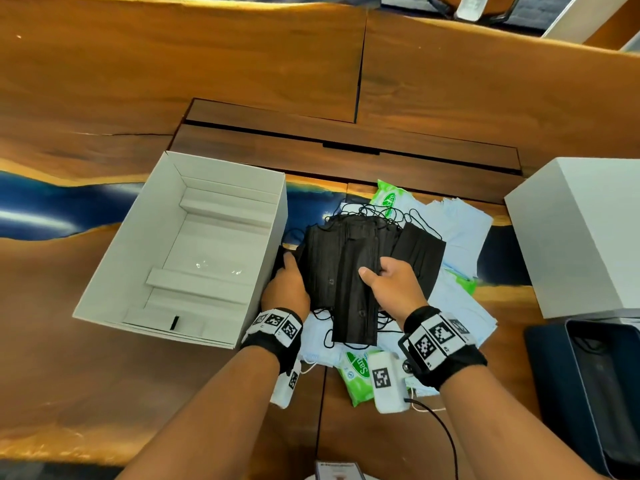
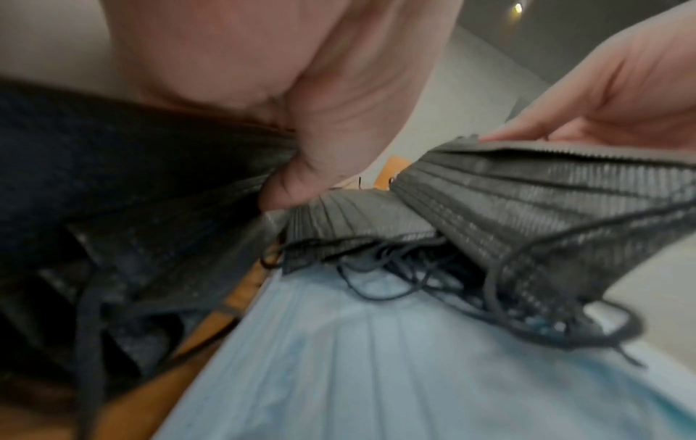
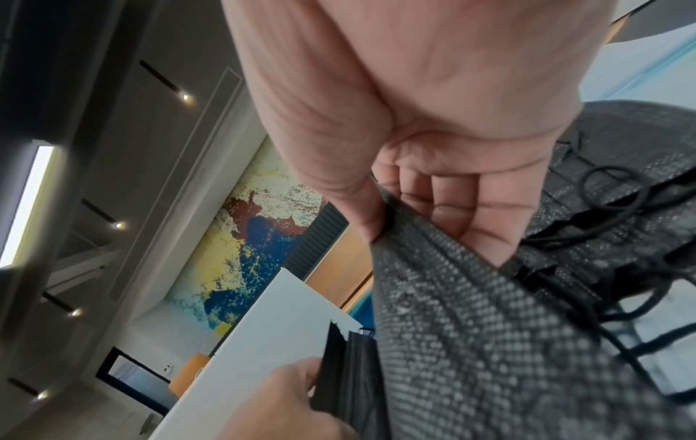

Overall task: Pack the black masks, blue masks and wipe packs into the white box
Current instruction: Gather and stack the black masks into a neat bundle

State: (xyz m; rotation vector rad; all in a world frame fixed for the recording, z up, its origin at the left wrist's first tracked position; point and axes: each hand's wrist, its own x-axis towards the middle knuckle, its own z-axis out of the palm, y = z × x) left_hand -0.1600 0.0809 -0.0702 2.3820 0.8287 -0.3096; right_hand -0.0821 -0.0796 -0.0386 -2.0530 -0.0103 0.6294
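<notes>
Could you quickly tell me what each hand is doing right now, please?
Left hand: holding the black masks at their left edge.
Right hand: pinching the same masks.

A live-edge wooden table (image 1: 104, 81) with a blue resin river (image 1: 52, 206) fills the scene. Far off, an abstract blue, yellow and red painting (image 3: 248, 256) hangs below recessed ceiling spotlights (image 3: 185, 96).
</notes>
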